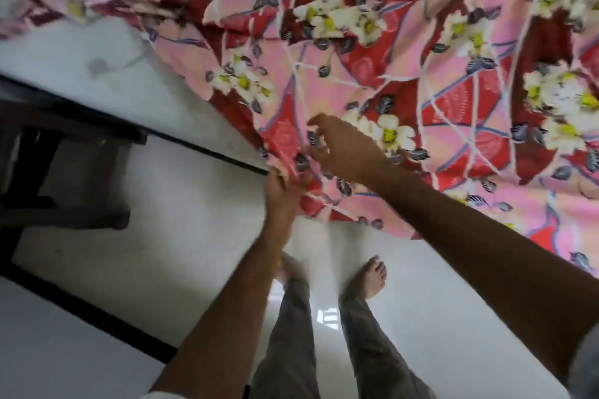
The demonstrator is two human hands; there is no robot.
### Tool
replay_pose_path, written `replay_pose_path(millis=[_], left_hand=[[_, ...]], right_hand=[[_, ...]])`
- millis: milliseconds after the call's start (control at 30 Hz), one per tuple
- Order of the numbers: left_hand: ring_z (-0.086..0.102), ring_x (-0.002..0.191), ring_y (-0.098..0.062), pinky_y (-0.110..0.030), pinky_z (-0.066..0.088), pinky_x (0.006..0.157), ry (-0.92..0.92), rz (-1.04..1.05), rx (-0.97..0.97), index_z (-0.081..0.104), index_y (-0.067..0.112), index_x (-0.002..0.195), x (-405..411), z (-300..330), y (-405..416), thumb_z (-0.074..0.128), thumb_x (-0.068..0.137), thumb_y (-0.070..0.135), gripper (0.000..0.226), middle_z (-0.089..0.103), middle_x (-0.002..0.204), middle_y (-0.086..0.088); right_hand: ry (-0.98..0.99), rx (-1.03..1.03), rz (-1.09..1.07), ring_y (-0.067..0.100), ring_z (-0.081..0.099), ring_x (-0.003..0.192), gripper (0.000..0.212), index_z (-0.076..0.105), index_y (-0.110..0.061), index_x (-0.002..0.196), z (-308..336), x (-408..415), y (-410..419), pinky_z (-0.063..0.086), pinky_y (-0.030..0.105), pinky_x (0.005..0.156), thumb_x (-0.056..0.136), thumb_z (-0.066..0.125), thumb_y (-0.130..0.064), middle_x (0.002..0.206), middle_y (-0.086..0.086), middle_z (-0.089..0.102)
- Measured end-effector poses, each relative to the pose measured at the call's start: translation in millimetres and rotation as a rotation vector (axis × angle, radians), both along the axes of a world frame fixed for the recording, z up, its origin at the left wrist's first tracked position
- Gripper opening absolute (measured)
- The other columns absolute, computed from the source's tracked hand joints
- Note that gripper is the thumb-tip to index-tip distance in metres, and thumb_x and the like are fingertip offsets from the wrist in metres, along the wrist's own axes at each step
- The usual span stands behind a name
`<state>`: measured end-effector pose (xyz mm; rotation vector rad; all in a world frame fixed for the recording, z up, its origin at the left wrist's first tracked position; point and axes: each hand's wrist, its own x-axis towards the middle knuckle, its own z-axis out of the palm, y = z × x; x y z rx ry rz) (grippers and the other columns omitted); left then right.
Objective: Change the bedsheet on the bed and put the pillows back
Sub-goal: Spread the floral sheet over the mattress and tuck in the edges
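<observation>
Left hand: your left hand (281,186) grips the bedsheet (405,81) hem, fingers curled round a bunched fold.
Right hand: your right hand (343,146) rests on the cloth at one o'clock of the left; fingers spread, loosely bent, clasping nothing.
Bedsheet: thin, wrinkled cotton-like cloth, pink and red with white flowers, filling twelve to three o'clock.
Floor: glossy pale tiles (181,236), dark seams, under your bare feet (372,278).

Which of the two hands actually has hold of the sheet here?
The left hand: it grips the floral sheet at its lower edge, by the mattress side. The right hand hovers over the sheet, fingers spread and loosely bent, holding nothing.
</observation>
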<state>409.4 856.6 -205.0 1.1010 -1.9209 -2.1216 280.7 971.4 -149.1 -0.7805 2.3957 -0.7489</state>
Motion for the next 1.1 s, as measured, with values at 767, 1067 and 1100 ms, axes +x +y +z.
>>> replay_pose_path(millis=[767, 1067, 1100], left_hand=[[0.068, 0.07, -0.015, -0.024, 0.053, 0.056, 0.075, 0.516, 0.627, 0.062, 0.009, 0.103, -42, 5, -304, 0.063, 0.097, 0.005, 0.007, 0.071, 0.08, -0.001], [0.07, 0.083, -0.008, -0.028, 0.057, 0.074, -0.113, 0.12, 0.039, 0.07, 0.015, 0.108, 17, 4, -344, 0.08, 0.08, 0.031, 0.034, 0.077, 0.091, 0.011], [0.071, 0.083, -0.009, -0.031, 0.058, 0.076, -0.155, 0.05, 0.081, 0.071, 0.019, 0.104, 16, 4, -343, 0.08, 0.074, 0.04, 0.038, 0.077, 0.091, 0.01]], right_hand=[[-0.669, 0.859, 0.803, 0.023, 0.067, 0.096, 0.03, 0.064, -0.013, 0.114, 0, 3, -169, 0.055, 0.029, 0.079, 0.086, 0.067, -0.002, 0.102, 0.003, 0.067], [-0.305, 0.056, 0.133, 0.031, 0.059, 0.116, 0.078, 0.042, -0.011, 0.14, -20, -47, -442, 0.05, 0.041, 0.095, 0.082, 0.072, -0.053, 0.127, 0.011, 0.06], [-0.308, 0.105, 0.154, 0.034, 0.057, 0.121, 0.092, 0.034, -0.01, 0.146, -25, -44, -464, 0.048, 0.044, 0.099, 0.078, 0.074, -0.057, 0.135, 0.014, 0.056]])
